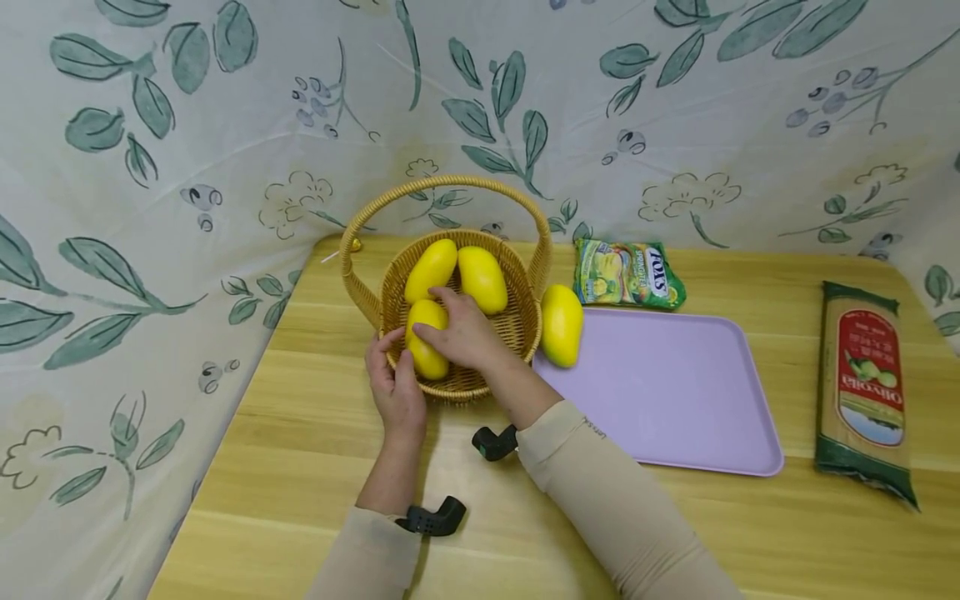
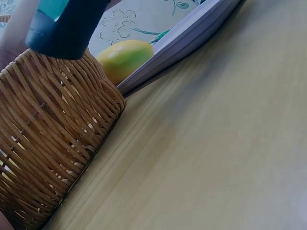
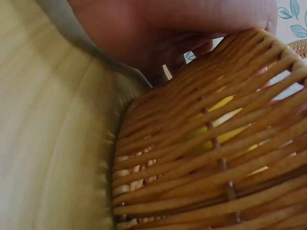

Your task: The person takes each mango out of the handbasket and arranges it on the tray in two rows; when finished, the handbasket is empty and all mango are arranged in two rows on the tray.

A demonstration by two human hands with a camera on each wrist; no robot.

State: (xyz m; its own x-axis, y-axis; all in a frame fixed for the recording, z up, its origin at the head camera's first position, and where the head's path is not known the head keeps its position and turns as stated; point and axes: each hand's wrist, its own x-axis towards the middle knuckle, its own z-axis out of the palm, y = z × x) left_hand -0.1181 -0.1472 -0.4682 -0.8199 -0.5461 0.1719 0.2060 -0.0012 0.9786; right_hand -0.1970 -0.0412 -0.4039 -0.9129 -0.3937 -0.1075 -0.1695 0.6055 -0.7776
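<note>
A wicker basket (image 1: 517,337) with a tall arched handle stands on the wooden table, and yellow mangoes lie in it. My right hand (image 1: 468,333) reaches over the rim and holds the front-left mango (image 1: 429,357), thumb on its near side and fingers at its far end. Behind it are a second mango (image 1: 431,271) and a third mango (image 1: 483,279). My left hand (image 1: 397,396) grips the basket's front-left rim, its thumb and fingertips close to the held mango. In the left wrist view the woven wall (image 2: 53,134) fills the left side.
Another mango (image 1: 562,325) lies right of the basket at the corner of a lilac tray (image 1: 667,392). Behind the tray is a green Fox's candy bag (image 1: 630,273). A pasta packet (image 1: 862,392) lies at the far right. A floral cloth (image 1: 465,100) hangs behind the table.
</note>
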